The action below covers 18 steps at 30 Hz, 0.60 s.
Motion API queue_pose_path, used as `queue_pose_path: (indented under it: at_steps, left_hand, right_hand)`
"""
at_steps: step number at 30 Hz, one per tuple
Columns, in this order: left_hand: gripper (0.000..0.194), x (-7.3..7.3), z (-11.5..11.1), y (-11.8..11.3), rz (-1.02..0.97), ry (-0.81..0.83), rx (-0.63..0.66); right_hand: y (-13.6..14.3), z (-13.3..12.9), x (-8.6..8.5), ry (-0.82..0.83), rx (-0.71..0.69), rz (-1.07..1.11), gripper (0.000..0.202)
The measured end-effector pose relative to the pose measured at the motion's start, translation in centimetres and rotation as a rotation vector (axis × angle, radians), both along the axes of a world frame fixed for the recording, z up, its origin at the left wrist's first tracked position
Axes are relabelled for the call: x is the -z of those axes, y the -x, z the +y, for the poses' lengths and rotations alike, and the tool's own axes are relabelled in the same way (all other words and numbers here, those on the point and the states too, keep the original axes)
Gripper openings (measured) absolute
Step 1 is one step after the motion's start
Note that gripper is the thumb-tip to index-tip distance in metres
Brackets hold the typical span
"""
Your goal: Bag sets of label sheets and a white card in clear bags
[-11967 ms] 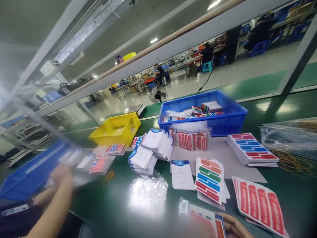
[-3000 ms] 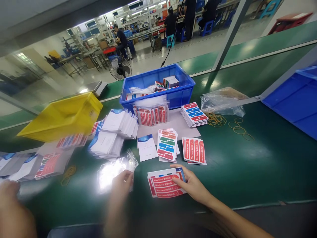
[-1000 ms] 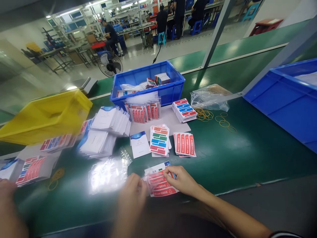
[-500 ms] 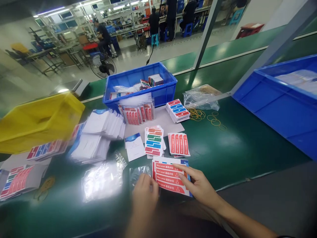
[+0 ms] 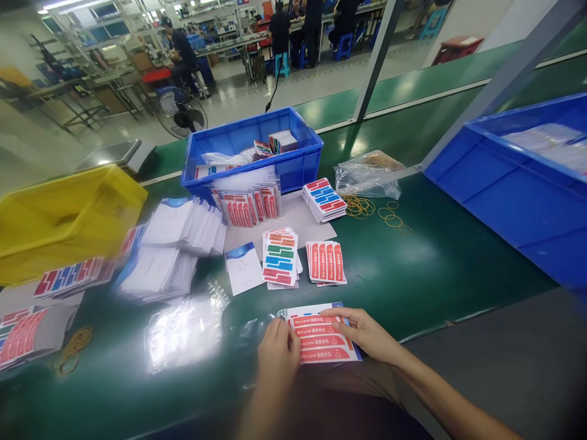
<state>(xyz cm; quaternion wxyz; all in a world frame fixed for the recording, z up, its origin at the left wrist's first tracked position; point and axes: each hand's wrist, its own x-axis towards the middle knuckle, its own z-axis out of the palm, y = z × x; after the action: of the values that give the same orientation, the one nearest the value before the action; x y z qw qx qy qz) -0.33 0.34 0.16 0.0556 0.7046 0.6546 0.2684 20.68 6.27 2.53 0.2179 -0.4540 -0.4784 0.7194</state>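
Observation:
A small set of sticker sheets [image 5: 318,339], with a red-and-white one on top and a blue edge behind, lies at the table's near edge. My right hand [image 5: 367,333] grips its right side, fingers over the top sheet. At the left end, my left hand [image 5: 279,345] is closed in a pinch on a clear plastic bag [image 5: 257,333], whose film spreads out left of the knuckles. How far the sheets reach into the bag is hidden by that hand. Just beyond lie a white card [image 5: 245,269], a multicoloured sticker stack [image 5: 279,260] and a red sticker stack [image 5: 325,263].
Clear bags [image 5: 183,336] and piled white booklets [image 5: 160,269] are at left, near a yellow bin [image 5: 73,214]. A blue bin [image 5: 257,140] stands behind packed sets [image 5: 247,205]. Rubber bands [image 5: 360,206] lie by another stack [image 5: 324,200]. Another blue bin [image 5: 513,177] is at right.
My left hand has shifted right against the sheets' left end, drawing the plastic bag with it. The sheets now lie more level, and my right hand keeps its hold.

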Motion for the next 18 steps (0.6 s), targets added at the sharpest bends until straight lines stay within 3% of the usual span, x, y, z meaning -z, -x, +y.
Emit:
queue_pose_path:
  at_steps: [5,10,18]
  left_hand:
    - [0.018,0.1,-0.2,0.0,0.004,-0.005,0.069]
    - [0.019,0.1,0.1,0.3,-0.011,-0.002,0.058]
    - [0.015,0.1,0.6,0.4,-0.043,-0.031,0.154]
  right_hand:
    - [-0.2,0.7,0.1,-0.081,-0.103,-0.06,0.053]
    - [-0.4,1.0,-0.2,-0.165,-0.179,-0.074,0.043]
    - [-0.9,1.3,-0.2,-0.076,-0.211,-0.025,0.042]
